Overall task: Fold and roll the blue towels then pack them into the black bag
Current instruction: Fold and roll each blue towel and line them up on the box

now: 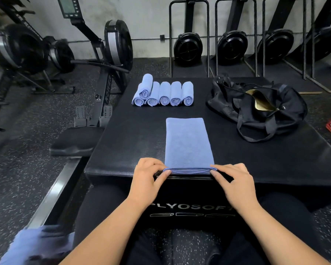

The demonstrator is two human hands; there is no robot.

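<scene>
hands [148,177] [235,181] pinching one towel [188,142], six rolls [164,95]

Left hand [148,175], right hand [232,180] — each pinching the towel [188,142] edge.

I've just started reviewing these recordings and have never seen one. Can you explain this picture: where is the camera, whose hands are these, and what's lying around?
There is no robot here. One camera, worn on a person's head, looks down at their own bare hands. The left hand and right hand each pinch a near corner of a folded blue towel lying flat on a black padded box. Farther back sit six rolled towels, one stacked on top. To their right lies the black bag, open, gold lining showing. Gym machines stand behind.
</scene>
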